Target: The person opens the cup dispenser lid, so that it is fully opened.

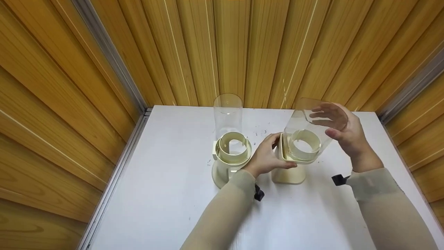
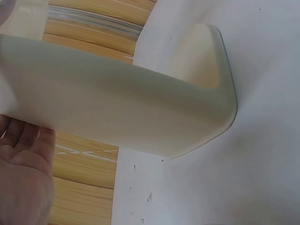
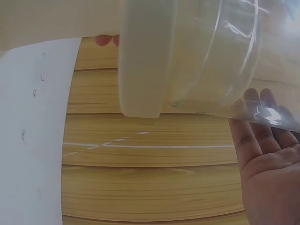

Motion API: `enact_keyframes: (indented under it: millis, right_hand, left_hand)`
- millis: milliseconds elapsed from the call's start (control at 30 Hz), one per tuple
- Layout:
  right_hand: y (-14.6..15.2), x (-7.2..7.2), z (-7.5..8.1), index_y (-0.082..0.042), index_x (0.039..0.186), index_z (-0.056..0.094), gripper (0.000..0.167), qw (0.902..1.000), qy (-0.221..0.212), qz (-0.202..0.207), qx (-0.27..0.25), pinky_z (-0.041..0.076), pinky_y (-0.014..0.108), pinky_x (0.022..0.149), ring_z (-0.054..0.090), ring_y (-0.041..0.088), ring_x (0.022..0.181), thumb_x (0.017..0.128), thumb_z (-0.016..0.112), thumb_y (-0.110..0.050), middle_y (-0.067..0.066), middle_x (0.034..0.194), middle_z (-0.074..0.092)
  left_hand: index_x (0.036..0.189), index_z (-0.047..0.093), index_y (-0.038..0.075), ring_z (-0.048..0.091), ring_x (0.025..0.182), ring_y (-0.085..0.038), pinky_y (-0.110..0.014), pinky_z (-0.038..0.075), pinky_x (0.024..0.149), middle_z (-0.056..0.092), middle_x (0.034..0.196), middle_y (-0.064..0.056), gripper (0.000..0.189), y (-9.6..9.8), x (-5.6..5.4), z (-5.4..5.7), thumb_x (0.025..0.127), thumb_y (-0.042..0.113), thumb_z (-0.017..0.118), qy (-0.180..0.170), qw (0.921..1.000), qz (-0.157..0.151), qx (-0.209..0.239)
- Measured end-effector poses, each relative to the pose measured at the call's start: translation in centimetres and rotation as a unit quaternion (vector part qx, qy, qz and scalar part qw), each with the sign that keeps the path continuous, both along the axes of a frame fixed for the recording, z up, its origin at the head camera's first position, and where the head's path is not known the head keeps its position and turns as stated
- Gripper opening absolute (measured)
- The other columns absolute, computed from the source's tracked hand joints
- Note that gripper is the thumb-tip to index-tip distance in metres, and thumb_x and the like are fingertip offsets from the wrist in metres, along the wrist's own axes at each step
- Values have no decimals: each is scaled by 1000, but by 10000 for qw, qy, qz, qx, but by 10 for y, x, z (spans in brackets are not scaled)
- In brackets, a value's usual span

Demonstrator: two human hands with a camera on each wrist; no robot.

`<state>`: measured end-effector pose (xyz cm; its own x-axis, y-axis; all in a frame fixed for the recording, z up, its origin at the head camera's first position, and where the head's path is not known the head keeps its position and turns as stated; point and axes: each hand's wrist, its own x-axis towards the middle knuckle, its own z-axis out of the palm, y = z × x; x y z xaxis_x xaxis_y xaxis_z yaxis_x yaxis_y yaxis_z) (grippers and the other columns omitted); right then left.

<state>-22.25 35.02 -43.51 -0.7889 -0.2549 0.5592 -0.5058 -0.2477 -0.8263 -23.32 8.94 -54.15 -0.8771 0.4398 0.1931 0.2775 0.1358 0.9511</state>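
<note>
At the right of the table is a cream plastic stand (image 1: 289,176) with a flat foot and a round collar (image 1: 305,141) at its top. My left hand (image 1: 264,158) grips the side of this top, thumb in front. A clear plastic canister (image 1: 297,119) sits tilted over the collar, its upper end leaning right. My right hand (image 1: 350,135) holds the canister near that upper end, thumb on the near side and fingers around the far side. In the right wrist view the canister (image 3: 276,61) surrounds the collar, with the right hand's fingers (image 3: 262,136) against its wall.
Left of my left hand stands a second cream holder (image 1: 233,160) with an open ring on top, close to the left forearm. A clear cylinder (image 1: 228,119) shows just behind it. Wood-patterned walls (image 1: 229,52) enclose the white table (image 1: 166,173) at the back and sides.
</note>
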Motion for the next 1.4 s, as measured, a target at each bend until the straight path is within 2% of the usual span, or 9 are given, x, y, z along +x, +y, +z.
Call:
enact_keyframes:
  millis: [133,300,500,667,867,1000,1167,1400]
  right_hand:
    - [1,3,9,12,151,58,69,9997,110,11,-239,67,36,111,76,31,132,88,83,5,22,144,75]
    - [4,8,21,11,149,60,70,9989,168,-372,-243,67,32,110,77,28,129,85,88,4,20,142,76]
    - [10,9,30,13,147,59,70,9956,307,-524,-715,66,33,111,77,29,127,83,86,15,21,141,76]
    - [15,11,34,12,144,60,67,9900,392,-1075,-830,67,30,107,78,29,123,81,83,18,21,137,77]
    - [25,9,34,8,144,62,69,9808,269,-1770,-778,65,24,105,77,25,122,79,83,18,16,135,78]
    - [31,6,32,4,145,63,73,9729,-33,-2155,-838,64,24,106,74,25,122,78,87,16,16,135,75]
    - [36,3,25,-3,149,63,77,9612,-449,-2656,-593,64,20,103,71,24,127,79,93,8,13,140,72]
    - [43,-6,15,-7,144,65,71,9485,-590,-3007,-800,63,20,102,69,25,126,81,90,12,13,138,73]
  left_hand:
    - [162,56,15,57,149,-1,-20,41,133,63,152,9,111,0,1,0,66,18,112,-135,9999,30,-4]
    - [161,57,17,58,144,0,-21,43,132,63,147,11,111,0,2,1,65,19,113,-193,9998,75,-69]
    - [160,58,16,61,137,2,-20,45,130,63,140,12,111,0,2,1,64,17,113,-157,9998,77,-54]
    - [160,58,14,61,138,0,-20,44,131,62,142,8,110,0,2,0,65,16,113,-90,10000,34,18]
    - [160,59,14,61,138,2,-20,43,131,61,140,10,110,0,2,0,65,16,113,-118,9999,60,56]
    - [159,59,15,61,137,2,-20,44,131,62,138,12,109,1,2,0,65,17,113,-138,9999,74,34]
    - [160,58,14,60,139,2,-20,44,131,61,140,12,110,0,3,-1,65,17,113,-170,9998,114,-13]
    - [161,56,14,59,142,1,-21,43,132,60,141,12,111,1,3,0,66,18,113,-215,9997,112,-18]
